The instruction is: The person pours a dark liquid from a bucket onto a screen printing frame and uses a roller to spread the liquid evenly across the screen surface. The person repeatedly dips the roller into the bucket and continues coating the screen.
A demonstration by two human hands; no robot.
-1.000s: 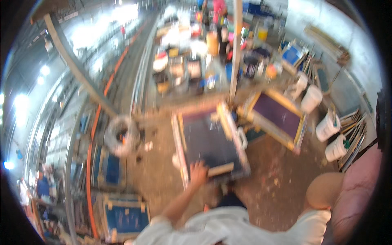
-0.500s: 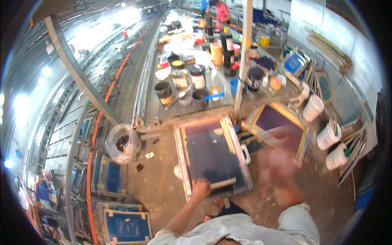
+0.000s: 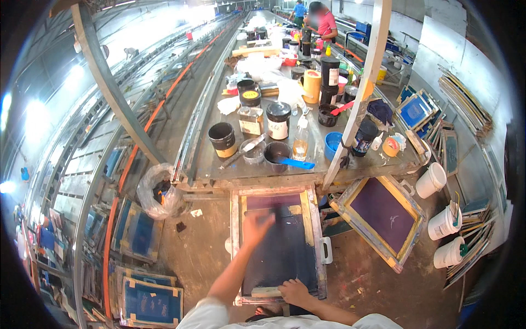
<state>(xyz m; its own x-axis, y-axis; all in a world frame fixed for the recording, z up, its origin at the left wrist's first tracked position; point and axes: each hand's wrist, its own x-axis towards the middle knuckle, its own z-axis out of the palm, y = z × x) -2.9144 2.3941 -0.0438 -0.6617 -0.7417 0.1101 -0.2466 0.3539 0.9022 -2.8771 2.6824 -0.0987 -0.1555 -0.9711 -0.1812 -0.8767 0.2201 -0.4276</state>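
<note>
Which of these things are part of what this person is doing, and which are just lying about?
Seemingly in use:
Dark framed screen, beneath the left hand, which is too blurred to tell what it holds
Pale strip, beside the right hand

Seemingly lying about, untouched:
Purple framed screen at right
White bucket
Clear plastic bag
Orange tape roll

Around the table (image 3: 249, 174)
White wall (image 3: 446, 13) to its right, bright lights (image 3: 37, 118) to its left, brown floor (image 3: 370, 288) before it, post (image 3: 372, 49) at its near edge.
</note>
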